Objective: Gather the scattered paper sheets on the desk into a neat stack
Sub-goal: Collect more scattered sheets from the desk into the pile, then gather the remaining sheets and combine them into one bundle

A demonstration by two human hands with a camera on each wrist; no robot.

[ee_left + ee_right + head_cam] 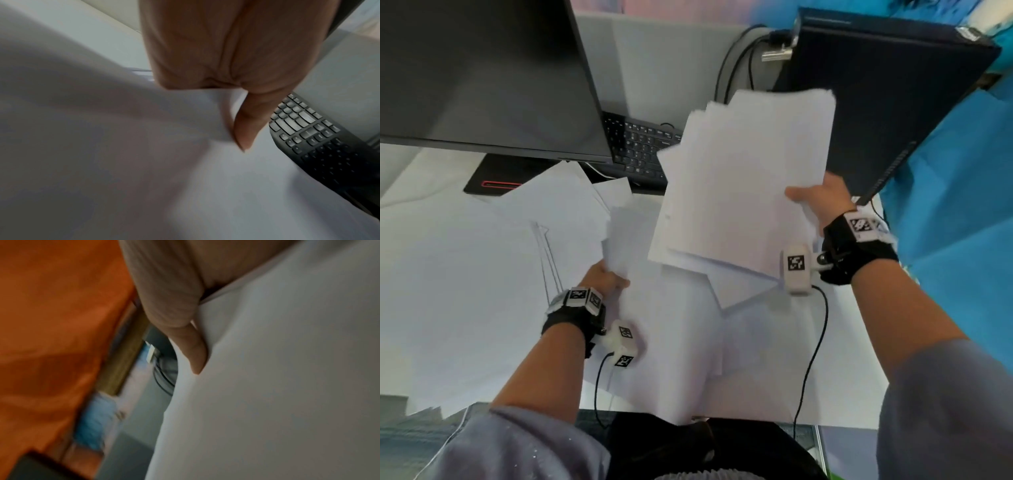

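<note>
Right hand (pixel 822 202) pinches ragged bundle (pixel 743 178) at its edge; left hand (pixel 604 279) pinches 1 sheet (pixel 625 236). Light, floppy, slippery: grip edges.

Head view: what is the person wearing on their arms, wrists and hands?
Both hands are bare. The left hand and right hand each have a black wrist strap carrying white blocks printed with black square markers, plus a thin black cable trailing toward the body. Grey-lavender sleeves are pushed up the forearms.

Kbd (pixel 642 147) behind sheets (pixel 482 274), monitor (pixel 482 75) left.
</note>
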